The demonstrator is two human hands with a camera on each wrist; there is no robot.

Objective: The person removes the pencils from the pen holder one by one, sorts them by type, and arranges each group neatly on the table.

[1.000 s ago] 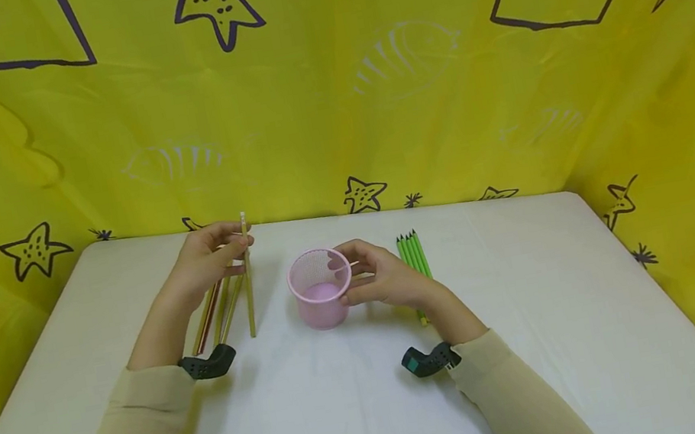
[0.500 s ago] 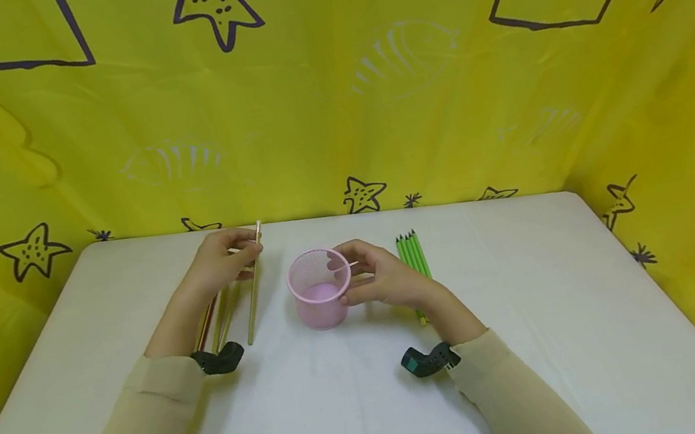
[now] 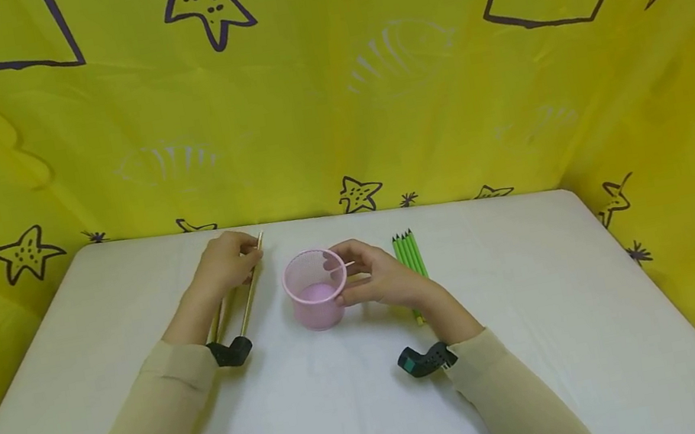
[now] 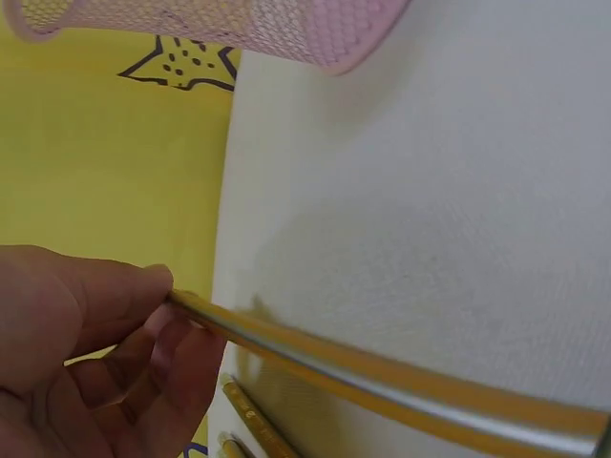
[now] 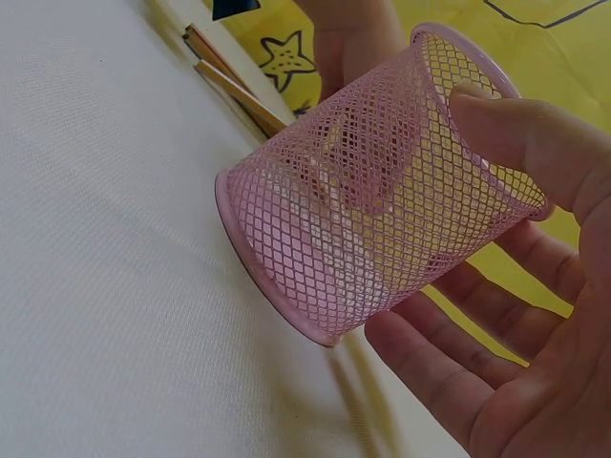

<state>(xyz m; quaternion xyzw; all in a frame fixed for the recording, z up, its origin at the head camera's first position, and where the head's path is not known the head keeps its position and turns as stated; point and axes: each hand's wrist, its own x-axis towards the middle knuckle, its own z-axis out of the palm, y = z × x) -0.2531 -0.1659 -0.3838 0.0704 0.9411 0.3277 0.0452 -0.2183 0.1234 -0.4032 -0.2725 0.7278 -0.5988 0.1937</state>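
My left hand (image 3: 226, 262) pinches a slim gold pencil (image 3: 250, 300) near its far end, between thumb and fingers. In the left wrist view that pencil (image 4: 382, 382) slants across the picture, its near end cut off by the edge. More gold pencils (image 4: 258, 420) lie beneath, partly hidden by the hand and wrist in the head view. My right hand (image 3: 386, 276) holds a pink mesh pencil cup (image 3: 319, 313) standing upright on the table. In the right wrist view, the thumb (image 5: 516, 134) hooks over the rim and the fingers sit along the outside of the mesh (image 5: 334, 191).
Several green pencils (image 3: 410, 252) lie side by side just right of the cup, partly behind the right wrist. A white cloth covers the table (image 3: 328, 422). Yellow patterned curtain (image 3: 302, 116) hangs along its back edge and both sides. Each wrist carries a dark camera (image 3: 423, 360).
The left hand has moved right and a little lower, and the pencil leans more, its far end tipped rightward. The right hand keeps its hold on the cup. The head view has shifted slightly.
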